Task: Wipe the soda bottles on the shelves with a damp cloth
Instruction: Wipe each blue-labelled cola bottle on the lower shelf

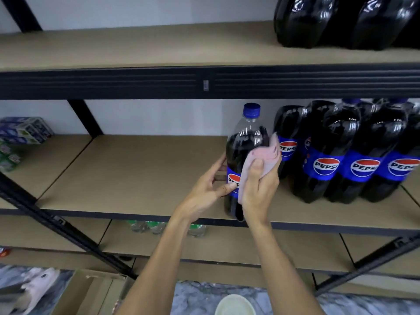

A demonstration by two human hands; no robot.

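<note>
Bottle point(246, 142), label likely PEPSI | left hand point(208, 189) grip round it | right hand point(259, 192) grip clamps cloth point(264, 155)

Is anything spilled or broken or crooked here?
Nothing spilled or broken. One bottle leans at the front of the shelf, apart from the other bottles, only because the left hand holds it while the right hand wipes it with the pink cloth.

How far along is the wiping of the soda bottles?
Done: nothing visibly marks any bottle as wiped. In hand: the left hand holds one Pepsi bottle while the right hand presses a pink cloth on it. Left, probably: the bottle group beside it and the upper-shelf bottles.
</note>
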